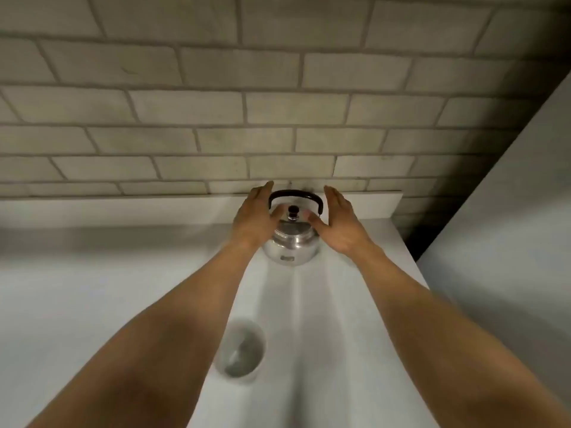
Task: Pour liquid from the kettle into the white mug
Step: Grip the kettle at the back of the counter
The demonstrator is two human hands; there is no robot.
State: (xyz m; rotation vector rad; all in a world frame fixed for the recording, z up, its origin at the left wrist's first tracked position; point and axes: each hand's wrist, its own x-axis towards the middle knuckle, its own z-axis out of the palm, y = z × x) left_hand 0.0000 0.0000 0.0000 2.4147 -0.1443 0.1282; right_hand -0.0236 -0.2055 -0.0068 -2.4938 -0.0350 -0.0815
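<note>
- Where the white counter meets its low backsplash ledge, just above frame centre, the kettle stands upright on the counter surface.
- Kettle body is polished metal with a small plate on its near side; a dark arched handle stands over the lid, and a dark knob sits on the lid centre.
- Left hand is at the left of the kettle, fingers extended and spread, thumb reaching toward the lid; it overlaps the handle's left end in this view, but contact cannot be confirmed.
- Right hand is at the right of the kettle, palm turned inward, fingers straight and wide apart, thumb pointing toward the knob; it grasps nothing.
- Neither hand is closed around any part of the kettle; both flank it with wide, empty grips.
- Both bare forearms run from the lower corners of the frame up to centre.
- White mug stands on the counter in the lower centre, between the forearms and just beside the left one, well apart from the kettle; its outline is blurred and its contents cannot be judged.
- Pale brick wall fills the upper half of the frame.
- Plain grey panel occupies the right edge.
</note>
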